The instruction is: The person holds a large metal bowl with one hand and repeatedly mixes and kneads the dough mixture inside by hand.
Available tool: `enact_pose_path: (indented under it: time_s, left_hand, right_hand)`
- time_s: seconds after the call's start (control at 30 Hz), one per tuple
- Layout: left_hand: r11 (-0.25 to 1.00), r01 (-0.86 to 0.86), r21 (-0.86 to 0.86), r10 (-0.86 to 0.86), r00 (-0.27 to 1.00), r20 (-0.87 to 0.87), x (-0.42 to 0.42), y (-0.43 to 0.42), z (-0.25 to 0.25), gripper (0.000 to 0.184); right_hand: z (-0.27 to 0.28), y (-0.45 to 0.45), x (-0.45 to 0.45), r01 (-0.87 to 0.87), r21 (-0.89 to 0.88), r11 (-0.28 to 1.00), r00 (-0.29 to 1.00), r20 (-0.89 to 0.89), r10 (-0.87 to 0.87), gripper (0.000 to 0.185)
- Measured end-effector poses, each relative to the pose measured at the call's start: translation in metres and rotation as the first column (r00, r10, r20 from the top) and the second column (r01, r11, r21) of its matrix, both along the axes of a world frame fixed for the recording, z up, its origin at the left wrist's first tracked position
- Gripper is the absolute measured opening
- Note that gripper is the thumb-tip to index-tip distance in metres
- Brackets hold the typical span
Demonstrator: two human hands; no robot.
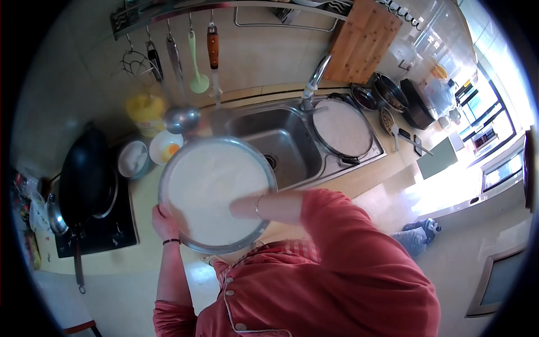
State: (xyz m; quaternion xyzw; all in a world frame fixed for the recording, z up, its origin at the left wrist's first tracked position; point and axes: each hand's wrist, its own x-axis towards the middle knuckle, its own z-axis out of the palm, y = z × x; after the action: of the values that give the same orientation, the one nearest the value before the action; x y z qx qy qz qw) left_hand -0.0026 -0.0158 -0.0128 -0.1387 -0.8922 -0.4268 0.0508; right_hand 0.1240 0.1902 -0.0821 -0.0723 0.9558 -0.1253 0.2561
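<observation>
A wide metal basin point(163, 194) holds a smooth white mass that fills most of its inside. My left hand point(165, 223) grips the basin's left rim, fingers closed over the edge. Over the right part of the white mass is my right hand point(242, 208), reaching in from the right; its fingers are blurred and blend with the white, so their shape cannot be made out. Behind the basin's left side stand a white bowl point(159, 141) with an egg yolk and a bowl point(133, 159) of white contents.
A sink point(292, 132) lies right of the basin, with a round white-covered pan point(342, 128) beyond it. On the left, a black wok point(84, 180) rests over the cooktop point(126, 230). Utensils, including a green ladle point(199, 83), hang above the counter. A cutting board point(362, 42) leans behind the faucet.
</observation>
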Motion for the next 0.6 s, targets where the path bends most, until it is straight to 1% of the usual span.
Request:
enact_pose_path:
  time_s: [0.07, 0.1, 0.13, 0.17, 0.2, 0.3, 0.33, 0.4, 0.43, 0.47, 0.5, 0.53, 0.57, 0.6]
  left_hand:
    - [1.0, 0.002, -0.009, -0.002, 1.0, -0.002, -0.002, -0.001, -0.002, 0.029]
    - [1.0, 0.0, -0.02, 0.0, 1.0, 0.004, -0.002, -0.001, -0.002, 0.029]
    - [1.0, 0.0, -0.03, 0.001, 1.0, 0.01, -0.002, -0.001, -0.002, 0.029]
    - [1.0, 0.002, -0.031, -0.002, 1.0, 0.01, -0.002, -0.001, -0.002, 0.029]
    - [1.0, 0.004, -0.031, -0.004, 1.0, 0.003, -0.003, -0.001, -0.002, 0.029]
    - [0.999, 0.007, -0.031, -0.007, 1.0, -0.009, -0.002, 0.0, -0.002, 0.029]
    - [1.0, 0.005, -0.031, -0.006, 1.0, -0.012, -0.002, 0.0, -0.002, 0.029]
    - [0.999, 0.01, -0.033, -0.011, 1.0, -0.012, -0.003, -0.001, -0.003, 0.029]
    - [0.999, 0.012, -0.033, -0.012, 1.0, -0.012, -0.003, -0.002, -0.004, 0.029]
    - [0.999, 0.012, -0.035, -0.013, 1.0, -0.011, -0.004, -0.002, -0.005, 0.029]
    - [0.999, 0.007, -0.038, -0.007, 1.0, -0.018, -0.005, -0.002, -0.006, 0.029]
    - [0.999, 0.001, -0.042, -0.002, 1.0, -0.025, -0.005, -0.002, -0.007, 0.029]
    - [0.999, -0.002, -0.045, 0.001, 1.0, -0.025, -0.005, -0.002, -0.007, 0.029]
    - [0.998, 0.001, -0.058, -0.002, 1.0, -0.016, -0.005, -0.002, -0.006, 0.029]
  right_hand:
    - [0.059, -0.007, 0.021, -0.05, -0.041, 0.998, 0.999, -0.023, 0.049, 0.016]
    - [0.069, -0.008, 0.026, -0.074, -0.061, 0.995, 0.997, -0.036, 0.072, 0.015]
    - [0.068, -0.009, 0.026, -0.072, -0.061, 0.995, 0.997, -0.036, 0.07, 0.015]
    - [0.065, -0.013, 0.026, -0.058, -0.108, 0.992, 0.998, -0.023, 0.056, 0.015]
    - [0.059, -0.018, 0.024, -0.044, -0.154, 0.987, 0.999, -0.01, 0.043, 0.014]
    - [-0.093, -0.039, -0.021, 0.039, -0.136, 0.99, 0.998, 0.062, -0.031, 0.013]
    - [-0.097, -0.049, -0.031, 0.041, -0.138, 0.99, 0.998, 0.062, -0.033, 0.013]
    - [-0.099, -0.062, -0.043, -0.053, 0.012, 0.999, 0.989, 0.136, 0.051, 0.013]
    - [-0.049, -0.058, -0.032, 0.142, -0.059, 0.988, 0.967, 0.22, -0.126, 0.013]
    - [0.008, -0.054, -0.02, 0.351, -0.119, 0.929, 0.905, 0.297, -0.304, 0.013]
    - [0.069, -0.05, -0.007, 0.541, -0.157, 0.826, 0.811, 0.359, -0.463, 0.013]
    - [0.072, -0.041, 0.003, 0.54, -0.159, 0.826, 0.811, 0.361, -0.461, 0.013]
    - [0.074, -0.035, 0.012, 0.586, -0.524, 0.618, 0.81, 0.351, -0.471, 0.014]
    - [0.084, -0.03, 0.018, 0.523, -0.797, 0.302, 0.805, 0.347, -0.48, 0.015]
